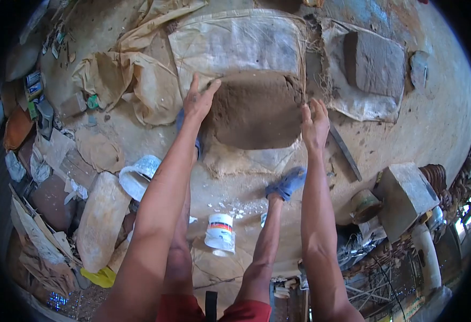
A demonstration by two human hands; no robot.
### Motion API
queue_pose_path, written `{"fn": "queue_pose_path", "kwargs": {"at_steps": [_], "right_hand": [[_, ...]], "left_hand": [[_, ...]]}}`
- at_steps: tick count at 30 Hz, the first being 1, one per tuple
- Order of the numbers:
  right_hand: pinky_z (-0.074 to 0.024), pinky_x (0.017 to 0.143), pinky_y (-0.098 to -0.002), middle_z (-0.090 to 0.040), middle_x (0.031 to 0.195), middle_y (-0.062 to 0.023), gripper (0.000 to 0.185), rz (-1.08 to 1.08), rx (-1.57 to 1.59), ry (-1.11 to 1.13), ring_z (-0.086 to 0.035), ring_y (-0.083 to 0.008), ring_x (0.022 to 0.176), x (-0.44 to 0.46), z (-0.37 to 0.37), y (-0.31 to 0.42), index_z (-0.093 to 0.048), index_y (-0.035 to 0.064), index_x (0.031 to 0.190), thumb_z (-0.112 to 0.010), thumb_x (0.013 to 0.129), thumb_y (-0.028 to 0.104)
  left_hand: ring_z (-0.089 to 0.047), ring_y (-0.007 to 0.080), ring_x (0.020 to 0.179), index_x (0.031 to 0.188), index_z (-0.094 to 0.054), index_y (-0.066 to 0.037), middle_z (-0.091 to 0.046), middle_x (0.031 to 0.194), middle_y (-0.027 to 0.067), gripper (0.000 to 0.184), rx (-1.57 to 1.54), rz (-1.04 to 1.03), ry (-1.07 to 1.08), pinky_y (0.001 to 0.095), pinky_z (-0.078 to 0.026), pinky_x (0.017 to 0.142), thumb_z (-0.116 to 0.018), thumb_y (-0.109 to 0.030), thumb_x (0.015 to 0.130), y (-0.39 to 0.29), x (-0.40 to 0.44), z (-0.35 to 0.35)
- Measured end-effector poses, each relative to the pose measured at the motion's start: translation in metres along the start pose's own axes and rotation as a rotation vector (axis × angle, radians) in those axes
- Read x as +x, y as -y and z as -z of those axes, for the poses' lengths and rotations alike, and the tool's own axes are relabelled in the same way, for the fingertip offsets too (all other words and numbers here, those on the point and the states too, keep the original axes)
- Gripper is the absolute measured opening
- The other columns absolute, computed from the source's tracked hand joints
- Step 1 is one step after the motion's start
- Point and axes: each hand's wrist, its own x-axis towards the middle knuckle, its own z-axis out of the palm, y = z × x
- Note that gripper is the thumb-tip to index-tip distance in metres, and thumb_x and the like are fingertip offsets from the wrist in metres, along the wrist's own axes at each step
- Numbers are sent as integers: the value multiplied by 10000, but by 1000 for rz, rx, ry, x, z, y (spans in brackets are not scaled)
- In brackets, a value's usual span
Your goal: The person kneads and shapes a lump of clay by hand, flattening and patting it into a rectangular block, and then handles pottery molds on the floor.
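Note:
A thick, dark brown slab of wet clay (254, 112) lies on a pale sack sheet (235, 40) in front of me, its lower part slightly blurred. My left hand (199, 102) is at the slab's left edge with its fingers apart, the thumb side close against the clay. At the right edge is my right hand (316, 123), fingers also spread, the thumb side near the slab's corner. Whether either palm presses on the clay I cannot tell. Another clay block (377, 64) rests on a second sack (372, 107) to the right.
A dark flat bar (345, 153) lies right of my right hand. Crumpled tan sheeting (149, 88) spreads on the left. Near my feet are a white bucket (139, 174) and a labelled tub (220, 233). A grey box-shaped block (407, 196) stands at the right.

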Motion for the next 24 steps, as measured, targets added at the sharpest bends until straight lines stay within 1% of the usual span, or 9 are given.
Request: {"fn": "queue_pose_path", "kwargs": {"at_steps": [5,6,7,11,15,17,20,22,24], "right_hand": [[-373,1162,-452,-555,1442,-257,661,120,-38,60,-492,-401,1381,83,-28,64,-623,47,1377,-575,955,553],[-385,1155,-451,-565,1431,-261,688,-9,-128,278,-508,-406,1365,94,-34,74,-622,56,1385,-590,929,570],[-396,1148,-450,-575,1420,-266,715,-134,-213,487,-525,-410,1349,98,-39,75,-621,65,1392,-605,903,587],[-408,1140,-446,-593,1398,-267,746,-38,-105,440,-544,-419,1328,87,-36,54,-598,64,1416,-644,867,566],[-404,1143,-433,-539,1477,-239,676,133,112,183,-529,-394,1359,-5,0,29,-585,46,1423,-695,881,435],[-376,1163,-427,-430,1579,-214,712,174,171,200,-447,-355,1441,-65,29,19,-485,32,1505,-736,887,281],[-314,1197,-418,-391,1600,-230,774,87,369,182,-388,-336,1480,-142,42,-18,-376,19,1565,-708,920,289],[-236,1229,-415,-344,1613,-259,856,-219,686,46,-307,-324,1518,-175,30,-55,-281,-33,1586,-627,961,437],[-243,1220,-420,-340,1616,-248,886,-418,791,-43,-319,-323,1507,-200,8,-84,-291,-23,1586,-581,947,518]], "left_hand": [[-461,329,1406,1572,-398,-110,-480,1541,185,943,-393,198,247,414,-383,1132,-713,-615,841,4,63,-27],[-493,314,1373,1537,-470,-114,-513,1514,168,876,-493,263,333,416,-385,1124,-715,-595,847,6,68,-37],[-527,285,1321,1440,-581,-90,-562,1459,144,749,-223,207,238,417,-390,1112,-712,-551,865,3,70,-41],[-529,276,1320,1405,-610,-70,-580,1441,136,683,-374,180,170,391,-400,1098,-708,-498,882,3,30,-36],[-500,276,1384,1419,-586,-31,-566,1465,192,614,-515,-86,-33,367,-377,1135,-721,-341,906,29,-64,-35],[-413,276,1453,1560,-382,-13,-448,1572,182,757,-465,-220,-21,365,-311,1192,-714,-248,922,56,-125,-33],[-305,260,1514,1642,-96,-47,-302,1659,150,937,-721,-174,-36,389,-240,1233,-687,-242,942,89,-206,-44],[-289,251,1520,1647,-36,-54,-280,1670,137,958,-815,-144,-48,400,-231,1237,-668,-297,970,130,-217,-72],[-270,249,1527,1645,-132,-65,-293,1666,120,894,-1127,373,59,423,-223,1240,-579,-506,1008,167,-221,-84]]}}
